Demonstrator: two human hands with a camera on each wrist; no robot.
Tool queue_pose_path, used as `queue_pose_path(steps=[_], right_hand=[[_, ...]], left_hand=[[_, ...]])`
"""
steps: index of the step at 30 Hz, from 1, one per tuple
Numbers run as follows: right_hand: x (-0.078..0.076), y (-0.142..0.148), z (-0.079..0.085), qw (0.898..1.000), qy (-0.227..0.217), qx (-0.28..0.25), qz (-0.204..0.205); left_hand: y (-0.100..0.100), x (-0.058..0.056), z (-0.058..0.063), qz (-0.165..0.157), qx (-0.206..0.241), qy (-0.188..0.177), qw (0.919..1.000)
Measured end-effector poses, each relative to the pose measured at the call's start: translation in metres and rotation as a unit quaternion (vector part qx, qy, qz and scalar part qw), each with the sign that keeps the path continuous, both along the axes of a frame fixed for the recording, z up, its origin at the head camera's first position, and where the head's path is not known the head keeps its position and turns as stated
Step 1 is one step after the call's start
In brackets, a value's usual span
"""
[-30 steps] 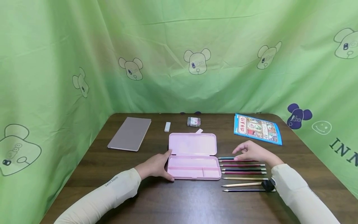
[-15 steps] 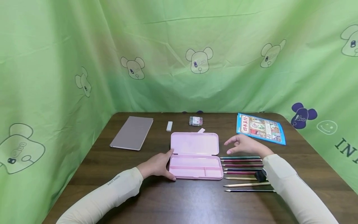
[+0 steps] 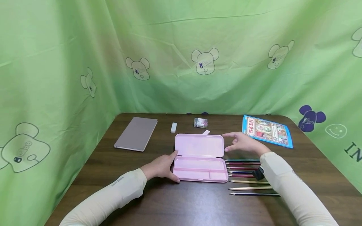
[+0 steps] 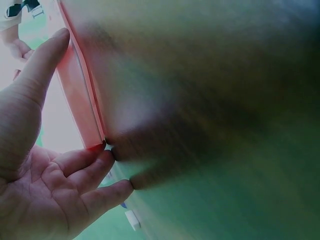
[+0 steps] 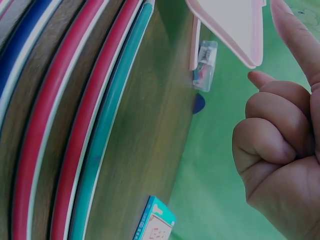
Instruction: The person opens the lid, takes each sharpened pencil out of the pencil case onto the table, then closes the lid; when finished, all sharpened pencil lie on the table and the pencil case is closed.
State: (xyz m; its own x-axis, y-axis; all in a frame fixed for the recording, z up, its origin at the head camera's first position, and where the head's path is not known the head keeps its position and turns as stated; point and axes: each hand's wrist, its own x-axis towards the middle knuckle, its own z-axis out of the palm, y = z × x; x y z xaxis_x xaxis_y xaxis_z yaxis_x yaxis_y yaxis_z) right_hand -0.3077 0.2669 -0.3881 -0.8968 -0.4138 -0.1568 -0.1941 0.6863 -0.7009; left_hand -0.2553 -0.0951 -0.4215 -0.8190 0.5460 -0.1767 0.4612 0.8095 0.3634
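Observation:
An open pink pencil case lies in the middle of the table, its lid tilted back. My left hand holds the case's left end, thumb at the front and fingers towards the back; the left wrist view shows that thumb against the pink side. By the lid's right edge is my right hand, forefinger and thumb extended towards it. Its other fingers are curled with nothing in them. Whether the right fingertips touch the lid is unclear. Several pencils lie in a row below the right forearm, partly covered.
A grey notebook lies at the back left. Behind the case are a white eraser-like block, a small clear box and another white piece. A blue illustrated booklet lies at the back right. Green cloth encloses the table.
My right hand has moved left from above the pencils to the lid's right edge, its forefinger straightening. The left hand stays on the case. The head view has shifted slightly.

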Motion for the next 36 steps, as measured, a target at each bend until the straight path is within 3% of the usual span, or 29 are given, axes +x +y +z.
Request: queue_pose_path(steps=[6,15,28,36], right_hand=[[-0.001,-0.003,0.000,1.000,-0.009,-0.009,-0.005],[0.010,-0.001,0.005,1.000,-0.012,-0.016,-0.013],[0.029,0.006,0.009,1.000,0.021,-0.023,0.001],[0.042,0.006,0.014,0.998,0.036,-0.041,-0.013]], left_hand=[[-0.001,0.000,-0.001,-0.001,0.016,0.006,0.9999],[-0.001,0.000,-0.002,0.000,0.048,0.007,0.9988],[-0.001,0.005,-0.006,0.043,0.105,-0.063,0.9915],[-0.004,0.004,-0.008,0.043,0.167,-0.070,0.9825]])
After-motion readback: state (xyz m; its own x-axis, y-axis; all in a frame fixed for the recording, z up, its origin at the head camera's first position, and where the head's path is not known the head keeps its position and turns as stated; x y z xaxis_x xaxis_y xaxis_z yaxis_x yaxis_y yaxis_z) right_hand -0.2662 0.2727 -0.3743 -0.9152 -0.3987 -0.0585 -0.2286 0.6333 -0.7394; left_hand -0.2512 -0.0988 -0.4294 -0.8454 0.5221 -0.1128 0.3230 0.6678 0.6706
